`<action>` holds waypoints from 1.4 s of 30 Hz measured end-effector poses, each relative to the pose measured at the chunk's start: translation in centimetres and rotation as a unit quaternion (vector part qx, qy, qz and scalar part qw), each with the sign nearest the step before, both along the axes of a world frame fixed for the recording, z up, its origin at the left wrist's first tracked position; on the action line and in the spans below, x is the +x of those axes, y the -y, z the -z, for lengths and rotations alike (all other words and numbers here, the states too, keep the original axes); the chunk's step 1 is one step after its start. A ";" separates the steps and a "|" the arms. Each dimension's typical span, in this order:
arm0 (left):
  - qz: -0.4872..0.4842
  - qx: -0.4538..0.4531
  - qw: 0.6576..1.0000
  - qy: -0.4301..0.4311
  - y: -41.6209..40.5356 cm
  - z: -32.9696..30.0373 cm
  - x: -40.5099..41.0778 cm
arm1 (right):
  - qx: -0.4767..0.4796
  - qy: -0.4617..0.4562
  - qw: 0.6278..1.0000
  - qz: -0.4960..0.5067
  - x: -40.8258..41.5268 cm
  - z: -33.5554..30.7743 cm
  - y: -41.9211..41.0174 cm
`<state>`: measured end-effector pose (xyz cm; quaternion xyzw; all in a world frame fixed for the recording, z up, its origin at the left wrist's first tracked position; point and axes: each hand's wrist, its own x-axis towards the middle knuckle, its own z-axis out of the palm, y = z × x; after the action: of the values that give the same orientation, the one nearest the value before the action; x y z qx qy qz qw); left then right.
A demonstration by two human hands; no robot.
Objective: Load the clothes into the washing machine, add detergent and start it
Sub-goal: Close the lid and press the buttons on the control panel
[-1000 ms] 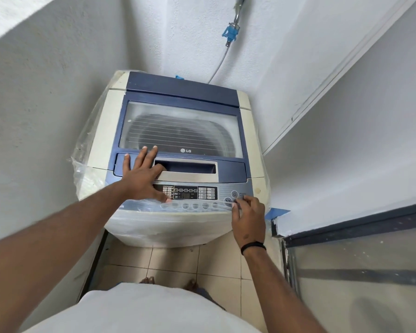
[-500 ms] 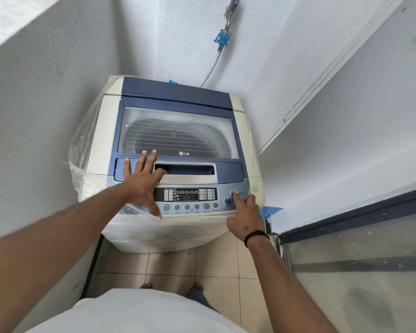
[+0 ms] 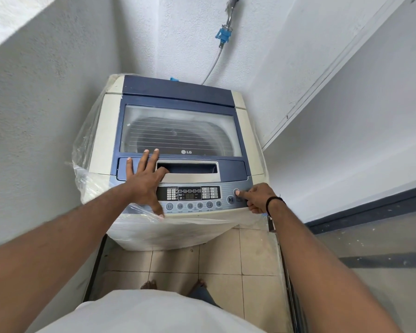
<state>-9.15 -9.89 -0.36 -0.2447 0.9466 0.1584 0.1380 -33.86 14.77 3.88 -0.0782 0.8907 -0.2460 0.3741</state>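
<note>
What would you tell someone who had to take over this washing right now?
Left hand: open, lying flat on the closed lid, fingers spread, thumb down by the button panel.
Right hand: index finger stretched out, its tip on the upper round button at the panel's right end; the other fingers are curled over the front edge and hold nothing.
Washer: lid shut; the drum shows only dimly through the window, so I cannot tell if the clothes are in. No detergent in view.
Done: lid closed.
Left: finish this press; the play/pause button beside it probably comes next.
</note>
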 end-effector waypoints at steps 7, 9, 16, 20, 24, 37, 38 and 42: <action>-0.004 0.000 1.000 -0.005 0.0 0.1 0.1 | 0.033 0.030 0.999 -0.011 -1.3 -0.5 0.5; -0.003 -0.004 1.000 -0.003 -0.1 0.0 0.0 | 0.031 0.025 0.999 -0.007 -1.3 -0.6 0.4; -0.007 -0.003 1.000 -0.004 -0.1 0.2 0.0 | 0.043 -0.027 0.998 -0.030 -0.6 0.7 0.9; -0.005 -0.001 1.000 -0.002 0.0 0.2 0.0 | 0.060 -0.084 0.993 -0.049 -0.7 1.8 0.9; -0.006 0.003 1.000 -0.003 -0.2 -0.2 0.1 | 0.132 -0.167 0.969 -0.129 -1.2 0.9 2.4; -0.010 -0.007 0.999 -0.041 -0.2 0.0 0.5 | -0.091 -0.296 0.945 -0.102 8.8 6.2 -3.5; -0.011 -0.005 0.999 -0.043 -0.2 0.1 0.5 | -0.097 -0.288 0.948 -0.098 8.9 6.3 -3.7; -0.012 0.000 0.999 -0.045 -0.1 0.1 0.6 | -0.081 -0.278 0.951 -0.111 8.8 6.2 -4.3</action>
<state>-8.55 -9.79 -0.45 -0.2487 0.9488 0.1708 0.0931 -25.06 19.06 -2.36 -0.2722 0.9221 -0.2426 0.1293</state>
